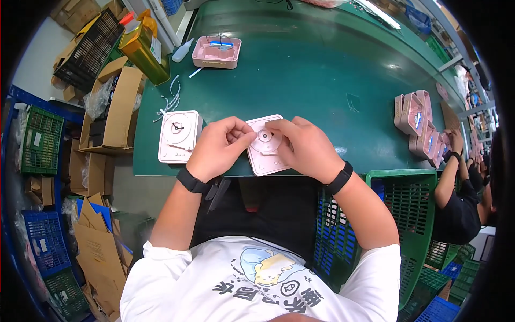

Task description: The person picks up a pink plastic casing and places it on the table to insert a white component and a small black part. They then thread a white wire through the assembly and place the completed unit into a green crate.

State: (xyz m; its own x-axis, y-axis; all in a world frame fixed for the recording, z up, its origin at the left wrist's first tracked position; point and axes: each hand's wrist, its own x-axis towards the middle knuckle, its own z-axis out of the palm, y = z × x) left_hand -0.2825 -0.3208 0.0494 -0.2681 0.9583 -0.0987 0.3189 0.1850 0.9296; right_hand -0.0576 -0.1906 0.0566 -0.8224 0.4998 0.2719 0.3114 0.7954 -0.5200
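A pale pink turntable-shaped case (266, 165) lies near the table's front edge, with a round disc and a small central hub on top. My left hand (222, 147) is at its left side, thumb and forefinger pinched close to the hub; whatever they hold is too small to make out. From the right, my right hand (311, 147) curls its fingers over the case's upper side and disc, gripping it. Left of my left hand sits a second pink turntable-shaped case (174, 153), with a dark piece at the centre of its disc.
An open pink housing (215, 56) stands far left beside a white squeeze bottle (183, 51) and a yellow-green metal can (147, 53). Thin white strips (171, 99) lie nearer. More pink housings (416, 118) are stacked at right, near a co-worker's arm (448, 177). A green crate (407, 214) adjoins the table.
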